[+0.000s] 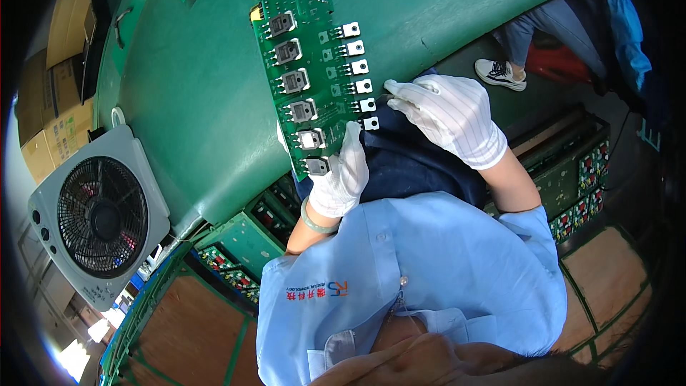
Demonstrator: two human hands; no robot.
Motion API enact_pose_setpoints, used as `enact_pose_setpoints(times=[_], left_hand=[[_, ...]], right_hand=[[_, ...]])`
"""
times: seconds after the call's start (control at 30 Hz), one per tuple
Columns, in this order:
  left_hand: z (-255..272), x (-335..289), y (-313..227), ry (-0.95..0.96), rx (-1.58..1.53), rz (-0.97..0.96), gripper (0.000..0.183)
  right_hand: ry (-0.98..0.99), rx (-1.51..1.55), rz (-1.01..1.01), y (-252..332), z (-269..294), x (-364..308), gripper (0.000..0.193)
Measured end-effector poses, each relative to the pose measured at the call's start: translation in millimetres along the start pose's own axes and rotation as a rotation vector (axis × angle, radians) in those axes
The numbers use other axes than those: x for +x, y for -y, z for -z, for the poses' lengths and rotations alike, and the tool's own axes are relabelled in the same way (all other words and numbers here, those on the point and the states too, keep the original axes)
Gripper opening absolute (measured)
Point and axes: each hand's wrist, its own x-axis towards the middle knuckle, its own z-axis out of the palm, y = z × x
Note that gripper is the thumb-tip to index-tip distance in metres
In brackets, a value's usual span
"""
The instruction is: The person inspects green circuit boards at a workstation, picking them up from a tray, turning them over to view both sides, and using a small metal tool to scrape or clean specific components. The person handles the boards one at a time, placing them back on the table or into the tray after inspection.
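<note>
A long green circuit board [318, 89] reaches from the worktop's far side toward my body. Black transistors [291, 81] line its left part, and silver-tabbed transistors [363, 86] stick out past its right edge. My left hand [341, 180], in a white glove, grips the near end of the board, thumb along the right corner. Just right of the silver-tabbed row is my right hand [454, 118], in a striped white glove. Its fingers are bent and pressed together, with the tips close to the transistors; anything between them is too small to make out.
The board lies over a green worktop [207, 100]. At left stands a grey box fan [103, 211], with cardboard boxes [57, 114] behind it. Green crates of circuit boards [593, 171] stand low on both sides. Another person's leg and shoe [500, 73] show at right.
</note>
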Motion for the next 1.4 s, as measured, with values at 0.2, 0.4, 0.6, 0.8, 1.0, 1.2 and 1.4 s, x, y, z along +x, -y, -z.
enact_pose_setpoints(times=[0.2,0.4,0.6,0.8,1.0,1.2,1.4], left_hand=[[-1.6,-0.4,0.0,-0.058,-0.169,0.093,0.047],[0.7,4.5,1.9,-0.049,-0.157,0.067,0.042],[-3.4,7.1,-3.2,-0.075,-0.207,0.14,0.035],[-5.5,5.1,-5.7,-0.071,-0.382,0.284,0.035],[1.6,3.4,2.8,-0.033,-0.164,0.071,0.047],[-0.3,1.6,2.8,-0.049,-0.16,0.075,0.05],[-4.4,1.8,-4.9,-0.068,-0.375,0.354,0.035]], right_hand=[[0.024,0.01,-0.009,-0.2,3.1,0.7,0.026],[0.033,0.021,0.0,-0.5,4.7,2.0,0.027],[0.028,0.008,0.012,-0.4,5.2,1.9,0.028],[0.038,-0.013,0.011,0.2,5.5,2.0,0.026],[0.043,-0.014,0.019,0.7,7.6,3.0,0.027],[0.038,-0.003,0.023,0.3,7.3,3.2,0.029],[0.03,-0.004,0.021,-0.4,5.4,1.4,0.032]])
